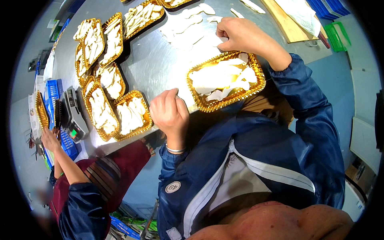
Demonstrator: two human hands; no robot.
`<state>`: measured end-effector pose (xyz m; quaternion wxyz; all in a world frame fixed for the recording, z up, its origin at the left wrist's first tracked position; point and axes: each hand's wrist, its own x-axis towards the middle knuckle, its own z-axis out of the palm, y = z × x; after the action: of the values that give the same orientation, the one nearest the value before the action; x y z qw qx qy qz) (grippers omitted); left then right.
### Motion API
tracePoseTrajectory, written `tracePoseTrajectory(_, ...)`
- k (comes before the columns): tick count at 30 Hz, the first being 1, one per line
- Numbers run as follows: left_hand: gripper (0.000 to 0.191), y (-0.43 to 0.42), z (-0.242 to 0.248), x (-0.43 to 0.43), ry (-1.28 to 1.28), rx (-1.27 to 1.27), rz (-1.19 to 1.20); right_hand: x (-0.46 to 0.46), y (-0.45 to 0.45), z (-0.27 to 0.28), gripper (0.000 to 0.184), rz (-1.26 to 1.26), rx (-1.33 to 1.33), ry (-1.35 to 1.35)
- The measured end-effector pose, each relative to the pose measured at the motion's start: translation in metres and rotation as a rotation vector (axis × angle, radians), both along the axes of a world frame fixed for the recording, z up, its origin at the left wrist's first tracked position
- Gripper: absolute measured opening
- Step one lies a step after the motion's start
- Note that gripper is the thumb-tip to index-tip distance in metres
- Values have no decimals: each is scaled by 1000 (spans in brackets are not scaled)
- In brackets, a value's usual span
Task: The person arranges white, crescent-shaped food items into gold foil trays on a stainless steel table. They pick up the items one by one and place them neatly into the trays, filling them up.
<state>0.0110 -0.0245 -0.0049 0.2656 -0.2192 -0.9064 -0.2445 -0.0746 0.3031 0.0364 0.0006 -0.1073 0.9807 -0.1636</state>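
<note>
In front of me a gold tray with a fluted rim sits at the table's near edge, holding white mushroom slices partly washed out by glare. Above its far side, my right hand has thumb and fingertips closed around a small pale mushroom slice. Left of the tray is my left hand, its fingers curled at the table edge; nothing shows in it, and its palm is hidden. More loose slices lie flat on the metal beyond, overexposed in places.
Several filled gold trays crowd the left of the steel table, some overlapping. Past them stand a digital scale and a blue basket. A co-worker's hand touches an upright gold tray. A wooden board lies far right.
</note>
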Motion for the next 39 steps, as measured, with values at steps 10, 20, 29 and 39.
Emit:
tracePoseTrajectory(10, 25, 0, -1, 0, 10, -16, 15, 30, -18, 21, 37, 162, -296, 117)
tracePoseTrajectory(20, 23, -1, -1, 0, -9, -15, 0, 94, -78, 27, 28, 383, -314, 63)
tracePoseTrajectory(29, 22, -3, -6, -1, -5, -25, 6, 98, -79, 20, 33, 357, -300, 49)
tracePoseTrajectory(39, 25, -3, -2, -1, -11, -35, 3, 96, -78, 18, 32, 355, -307, 57)
